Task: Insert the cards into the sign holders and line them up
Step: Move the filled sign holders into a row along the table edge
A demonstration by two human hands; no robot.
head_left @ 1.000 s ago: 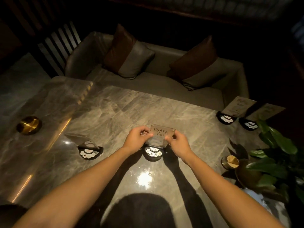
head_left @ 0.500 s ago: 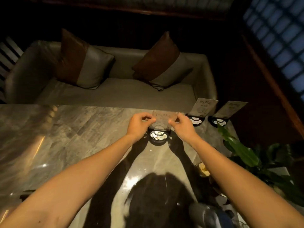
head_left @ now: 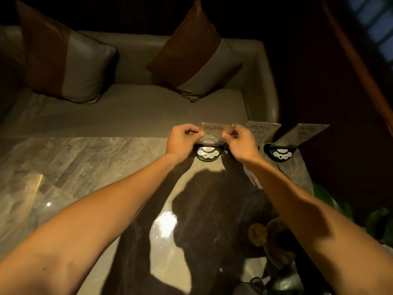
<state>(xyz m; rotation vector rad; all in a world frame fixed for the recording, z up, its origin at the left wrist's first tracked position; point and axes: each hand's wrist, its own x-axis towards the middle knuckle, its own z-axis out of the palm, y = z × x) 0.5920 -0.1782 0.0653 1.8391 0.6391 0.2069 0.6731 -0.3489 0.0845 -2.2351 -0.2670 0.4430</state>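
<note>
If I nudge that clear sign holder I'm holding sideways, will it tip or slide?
Probably slide: the marble table looks polished, and the sign holder sits on a broad black base. Its tall, thin clear panel may tip if pushed high. Both hands grip it there, left hand, right hand.

Three sign holders in a row along the far right edge of the tabletop, left sign holder between both hands, middle sign holder just right, right sign holder beyond, sofa behind, two cushions on it.
</note>
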